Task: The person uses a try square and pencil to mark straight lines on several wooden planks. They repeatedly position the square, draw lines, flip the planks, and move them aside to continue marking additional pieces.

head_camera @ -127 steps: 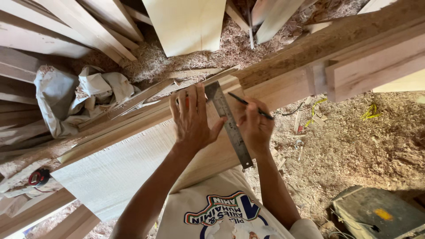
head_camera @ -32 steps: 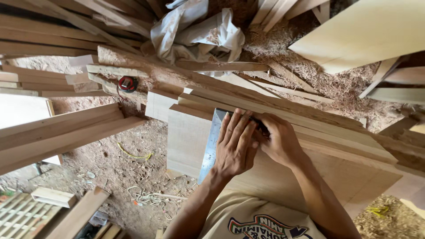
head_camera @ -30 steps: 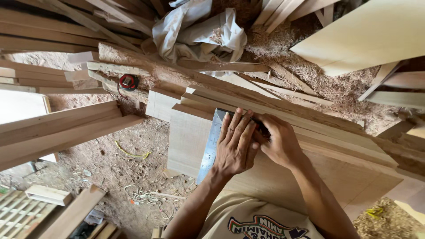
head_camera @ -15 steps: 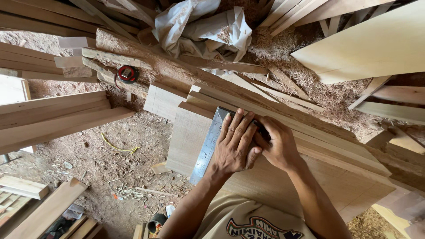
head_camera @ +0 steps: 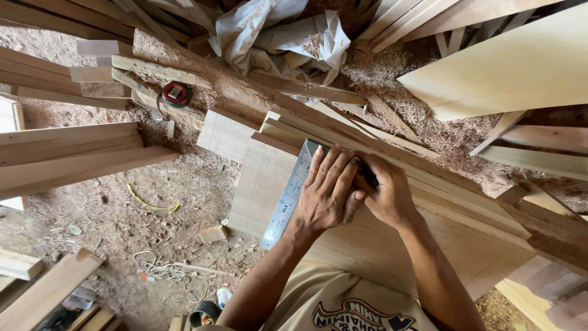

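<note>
Two hands in the middle of the frame, but going left to right first: a stack of long planks point(head_camera: 73, 153) pokes in from the left edge, lying on a floor that's all sawdust point(head_camera: 184, 184). Lower left there's another plank end point(head_camera: 46, 294), a yellow scrap of cord point(head_camera: 153, 203) and a small wood offcut point(head_camera: 213, 233). Upper left, a red and black tape measure point(head_camera: 175, 94) sits on a rough old beam point(head_camera: 159, 73).

Moving toward centre, a wide pale board point(head_camera: 263, 184) runs down from mid-frame, and a steel ruler point(head_camera: 289, 195) lies on it at a slant, its lower end sticking out past the wrist. The left hand point(head_camera: 327, 196) is spread flat with the fingers stretched out, palm pressing down on the ruler's upper part and not gripping anything. Right beside it and touching it, the right hand point(head_camera: 383, 193) is curled with the fingers tucked in. Something dark shows at its fingertips, but I can't tell what it is or whether the hand really has hold of it.

Top centre, a crumpled white plastic sheet point(head_camera: 288, 37) sits in the shavings. Upper right, a big light-coloured panel point(head_camera: 508, 73) slopes across, with more battens point(head_camera: 539, 159) under it.
</note>
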